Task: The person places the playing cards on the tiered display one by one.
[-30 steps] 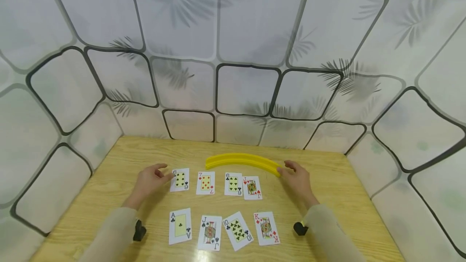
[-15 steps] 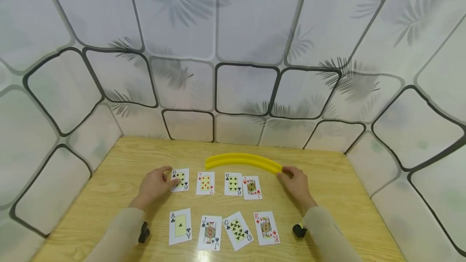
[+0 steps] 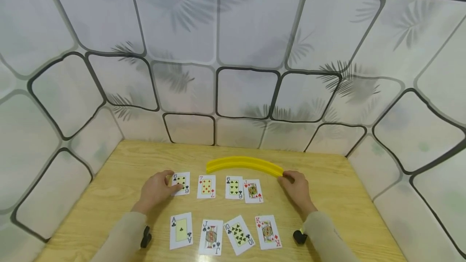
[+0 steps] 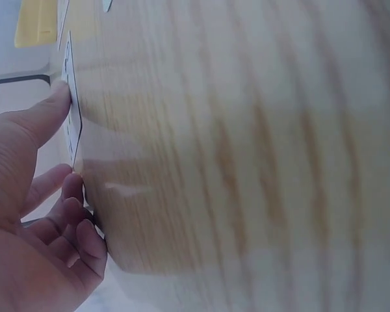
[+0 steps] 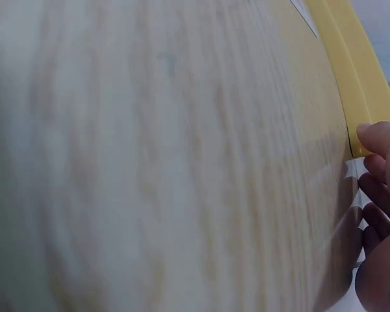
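At the left of the back row, the six of spades (image 3: 176, 179) lies under the thumb of my left hand (image 3: 153, 189), with the index finger at its left edge. The left wrist view shows this thumb on the card (image 4: 74, 127) and a fingertip at its near edge. My right hand (image 3: 298, 188) pinches the right end of a curved yellow strip (image 3: 240, 161). In the right wrist view the thumb presses the face of the strip (image 5: 351, 71), the other fingers curled below its end.
Right of the left hand are the seven of diamonds (image 3: 206, 186), six of clubs (image 3: 234, 187) and jack of hearts (image 3: 253, 191). Nearer lie the ace (image 3: 181, 235), jack (image 3: 211, 237), ten (image 3: 239, 238) and king (image 3: 267, 235). A patterned wall (image 3: 247, 92) surrounds the wooden table (image 3: 320, 169).
My left hand has shifted right, bringing its thumb over the six of spades. My right fingers have come round the strip's end. The strip stays in place; the whole view has tipped slightly.
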{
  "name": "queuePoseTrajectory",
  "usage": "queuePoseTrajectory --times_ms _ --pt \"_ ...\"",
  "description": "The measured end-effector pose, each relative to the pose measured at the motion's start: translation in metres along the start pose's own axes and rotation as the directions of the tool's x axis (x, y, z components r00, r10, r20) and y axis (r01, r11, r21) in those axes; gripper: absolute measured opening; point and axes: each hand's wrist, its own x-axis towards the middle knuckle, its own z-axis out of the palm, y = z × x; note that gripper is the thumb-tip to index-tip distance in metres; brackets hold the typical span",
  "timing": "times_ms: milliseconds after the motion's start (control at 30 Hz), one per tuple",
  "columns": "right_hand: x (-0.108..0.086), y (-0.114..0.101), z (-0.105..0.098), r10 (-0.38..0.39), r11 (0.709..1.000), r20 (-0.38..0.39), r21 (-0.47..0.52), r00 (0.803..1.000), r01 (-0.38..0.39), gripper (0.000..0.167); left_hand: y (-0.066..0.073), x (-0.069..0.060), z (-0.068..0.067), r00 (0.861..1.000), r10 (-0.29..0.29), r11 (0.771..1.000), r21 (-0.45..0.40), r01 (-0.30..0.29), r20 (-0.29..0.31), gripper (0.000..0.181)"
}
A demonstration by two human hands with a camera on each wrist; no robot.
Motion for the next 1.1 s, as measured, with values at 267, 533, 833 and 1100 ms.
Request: queuePoseTrajectory --times_ms 267,533,833,1100 --pt "-0.004 -0.002 0.003 -0.030 1.000 -0.032 0.001 0.999 0.030 0.035 0.000 0.000 -0.003 1.000 -0.014 1.000 -0.013 0.015 0.018 0.066" --pt "-0.004 -0.004 0.004 -0.011 1.000 -0.038 -0.019 0.999 0.010 0.036 0.002 0.001 -0.004 1.000 -0.021 0.999 -0.049 0.021 0.010 0.068" --pt "-0.005 -0.005 0.003 -0.020 0.999 -0.016 -0.030 1.000 0.019 0.041 0.001 0.000 0.000 0.998 0.004 0.993 -0.117 -0.011 -0.059 0.056" --pt "-0.006 -0.006 0.005 -0.064 0.997 -0.042 -0.042 0.997 0.063 0.041 -0.008 0.003 -0.003 0.989 0.063 0.963 -0.253 -0.096 -0.137 0.033"
